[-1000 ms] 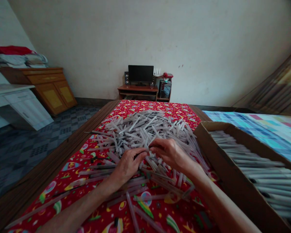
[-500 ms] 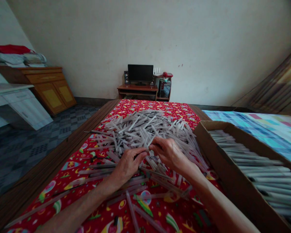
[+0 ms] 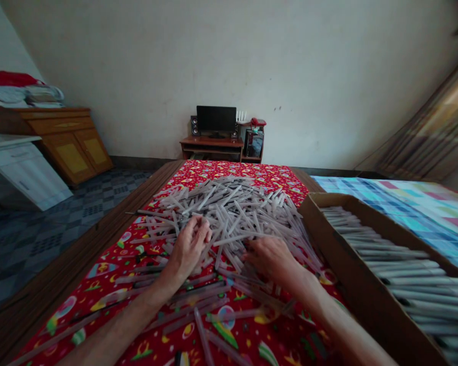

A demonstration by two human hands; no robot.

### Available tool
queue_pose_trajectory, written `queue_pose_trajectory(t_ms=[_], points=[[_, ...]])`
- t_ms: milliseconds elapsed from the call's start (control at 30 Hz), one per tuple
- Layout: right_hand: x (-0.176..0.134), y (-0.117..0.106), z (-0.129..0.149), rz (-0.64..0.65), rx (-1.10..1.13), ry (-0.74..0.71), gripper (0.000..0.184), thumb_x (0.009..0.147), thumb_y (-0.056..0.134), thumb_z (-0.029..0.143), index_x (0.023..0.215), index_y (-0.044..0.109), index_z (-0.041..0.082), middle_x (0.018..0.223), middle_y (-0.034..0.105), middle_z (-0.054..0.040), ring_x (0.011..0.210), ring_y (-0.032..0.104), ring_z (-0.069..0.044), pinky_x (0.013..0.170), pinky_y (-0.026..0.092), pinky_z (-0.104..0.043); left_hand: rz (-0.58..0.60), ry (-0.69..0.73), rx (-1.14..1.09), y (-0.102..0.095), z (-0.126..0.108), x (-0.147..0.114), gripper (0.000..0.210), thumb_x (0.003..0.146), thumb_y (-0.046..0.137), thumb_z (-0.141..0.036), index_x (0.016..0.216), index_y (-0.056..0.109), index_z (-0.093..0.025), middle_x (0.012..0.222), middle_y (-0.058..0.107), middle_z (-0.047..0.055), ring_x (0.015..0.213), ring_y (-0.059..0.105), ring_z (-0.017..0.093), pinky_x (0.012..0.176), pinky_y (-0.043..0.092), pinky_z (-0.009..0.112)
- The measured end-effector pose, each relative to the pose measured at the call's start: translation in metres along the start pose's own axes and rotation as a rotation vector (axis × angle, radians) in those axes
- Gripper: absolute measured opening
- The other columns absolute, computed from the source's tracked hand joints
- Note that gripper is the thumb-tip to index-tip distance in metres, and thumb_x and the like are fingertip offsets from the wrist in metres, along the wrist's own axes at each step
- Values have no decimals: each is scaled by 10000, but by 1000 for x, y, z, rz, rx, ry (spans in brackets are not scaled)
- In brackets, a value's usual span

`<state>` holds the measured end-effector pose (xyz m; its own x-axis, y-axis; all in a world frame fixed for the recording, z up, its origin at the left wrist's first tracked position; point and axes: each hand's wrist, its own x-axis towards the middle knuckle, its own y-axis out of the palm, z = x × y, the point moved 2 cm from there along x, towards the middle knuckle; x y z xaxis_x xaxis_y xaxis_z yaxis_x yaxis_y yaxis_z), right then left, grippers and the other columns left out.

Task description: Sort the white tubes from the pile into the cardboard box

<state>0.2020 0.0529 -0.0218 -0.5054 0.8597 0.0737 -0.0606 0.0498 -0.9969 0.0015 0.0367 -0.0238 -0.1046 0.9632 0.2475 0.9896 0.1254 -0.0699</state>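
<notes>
A heap of translucent plastic tubes [image 3: 229,203], some with dark parts, lies on the red patterned cloth [image 3: 198,170]. My left hand [image 3: 191,244] is held over the near left side of the heap, its fingers curled together; what they hold, if anything, is too small to make out. My right hand [image 3: 270,256] reaches down at the near right side of the heap, fingertips among the tubes. Those fingers are blurred and partly hidden. Looser tubes [image 3: 202,333] and small black pieces lie on the cloth between my forearms.
On the right stands a long cardboard box [image 3: 341,254] with rows of whitish tubes [image 3: 412,277] in it. Beyond it is a checked cloth [image 3: 351,188]. A computer monitor [image 3: 216,118] on a small desk stands by the wall, and a wooden cabinet [image 3: 72,145] at the left.
My hands, together over the heap before, have come apart. The left has moved left with fingers raised; the right has dropped lower toward the near tubes. The view has shifted slightly.
</notes>
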Motion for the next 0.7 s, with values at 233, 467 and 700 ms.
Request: queue_pose_trajectory(t_ms=[233, 467, 700], points=[[-8, 12, 2, -25, 86, -94, 184, 835, 468, 209, 771, 627, 143, 747, 627, -90, 710, 580, -179, 614, 359, -256, -68, 11, -313, 3, -7, -1, 165, 847, 470, -346, 829, 435, -185, 687, 576, -22, 505, 514, 74, 517, 422, 209], [2, -15, 15, -103, 814, -50, 284, 848, 418, 193, 1067, 576, 105, 652, 599, -9, 559, 509, -99, 528, 342, -190, -294, -59, -789, -7, -22, 17, 195, 727, 636, -249, 735, 464, -156, 697, 597, 6, 579, 552, 83, 558, 446, 208], [14, -5, 48, -213, 871, -78, 218, 862, 415, 234, 742, 566, 132, 591, 516, 18, 522, 406, -74, 500, 289, -182, -237, 1, -929, 3, -44, 30, 188, 780, 576, -189, 656, 440, -149, 627, 472, -27, 486, 410, 39, 474, 360, 166]])
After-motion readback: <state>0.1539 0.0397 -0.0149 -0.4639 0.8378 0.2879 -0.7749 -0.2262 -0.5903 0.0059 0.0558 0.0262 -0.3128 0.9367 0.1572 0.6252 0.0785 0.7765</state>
